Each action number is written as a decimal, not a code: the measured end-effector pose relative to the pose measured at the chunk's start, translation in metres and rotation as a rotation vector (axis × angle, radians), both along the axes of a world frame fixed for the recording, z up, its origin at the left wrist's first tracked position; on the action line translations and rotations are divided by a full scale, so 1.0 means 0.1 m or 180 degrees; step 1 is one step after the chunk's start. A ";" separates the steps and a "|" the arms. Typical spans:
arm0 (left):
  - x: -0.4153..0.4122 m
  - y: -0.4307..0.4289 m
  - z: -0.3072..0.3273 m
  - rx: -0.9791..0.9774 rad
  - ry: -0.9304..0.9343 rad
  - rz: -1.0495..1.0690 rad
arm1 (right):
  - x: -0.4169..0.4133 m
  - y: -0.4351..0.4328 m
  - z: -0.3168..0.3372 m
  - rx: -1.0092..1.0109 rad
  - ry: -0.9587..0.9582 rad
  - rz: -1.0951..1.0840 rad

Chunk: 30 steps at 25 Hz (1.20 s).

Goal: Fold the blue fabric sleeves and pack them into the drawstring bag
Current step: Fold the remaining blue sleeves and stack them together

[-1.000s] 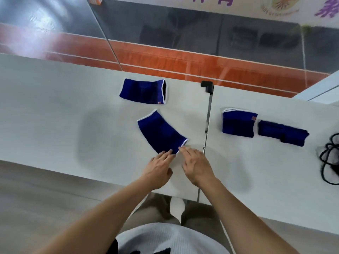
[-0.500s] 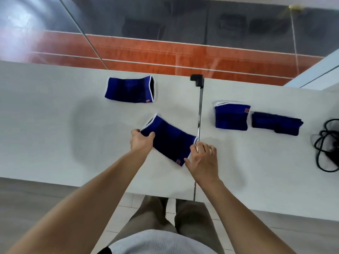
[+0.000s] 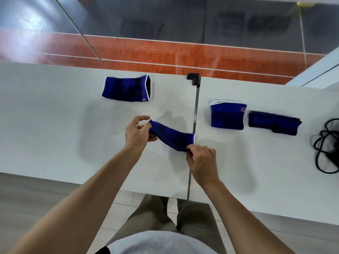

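A blue fabric sleeve with white trim hangs lifted just above the white table, stretched between both hands. My left hand pinches its left end and my right hand grips its lower right end. A second sleeve lies flat and unfolded at the far left. On the right table a folded sleeve sits next to a darker navy bundle, possibly the drawstring bag.
A gap with a black corner bracket divides the two tabletops. A coil of black cable lies at the far right edge. Beyond the table's far edge is an orange and grey floor.
Both hands went from touching the sleeve's near end on the table to gripping its two ends and lifting it. The sleeve now folds lengthwise into a narrower band.
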<state>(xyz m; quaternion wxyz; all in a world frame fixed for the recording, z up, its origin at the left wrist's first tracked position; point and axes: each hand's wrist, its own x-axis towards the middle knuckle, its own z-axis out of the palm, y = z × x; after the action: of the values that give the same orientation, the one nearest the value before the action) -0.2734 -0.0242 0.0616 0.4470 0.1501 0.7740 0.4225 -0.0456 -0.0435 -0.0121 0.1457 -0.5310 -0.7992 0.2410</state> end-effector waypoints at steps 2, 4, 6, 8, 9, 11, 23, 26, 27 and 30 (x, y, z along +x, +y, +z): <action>-0.01 0.15 0.21 0.0297 0.0175 0.0167 | -0.06 0.09 0.20 -0.0706 0.0948 -0.0367; -0.01 0.34 0.38 0.0626 0.0455 0.0067 | -0.13 0.20 0.32 -0.1255 0.1611 -0.0676; 0.00 0.53 0.41 0.0857 0.0574 -0.0255 | -0.17 0.31 0.32 -0.1624 0.1876 -0.0977; 0.03 0.63 0.24 0.0863 0.0794 -0.0916 | -0.18 0.41 0.25 -0.1823 0.1647 -0.1238; 0.06 0.62 0.10 0.0711 0.1060 -0.1364 | -0.16 0.44 0.19 -0.1871 0.1337 -0.1332; 0.11 0.47 -0.24 0.0224 0.1766 -0.2403 | -0.11 0.44 0.10 -0.1821 0.0727 -0.1366; -0.10 0.38 -0.71 -0.0037 0.3022 -0.3293 | -0.27 0.30 -0.15 -0.0520 -0.0637 -0.0046; -0.38 0.77 -0.70 -0.0266 0.2720 -0.2542 | -0.28 0.35 -0.13 -0.0580 -0.0680 -0.0047; -0.48 0.87 -0.72 -0.0461 0.2569 -0.2409 | -0.27 0.35 -0.13 -0.0595 -0.0711 -0.0038; -0.65 0.92 -0.80 -0.0996 0.2516 -0.2856 | -0.28 0.34 -0.10 -0.0631 -0.0869 0.0015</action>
<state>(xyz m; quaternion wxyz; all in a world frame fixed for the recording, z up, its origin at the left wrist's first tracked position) -0.3381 0.0683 -0.0188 0.2772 0.5389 0.7953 -0.0127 -0.0739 -0.0091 -0.0221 -0.0178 -0.5686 -0.7852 0.2446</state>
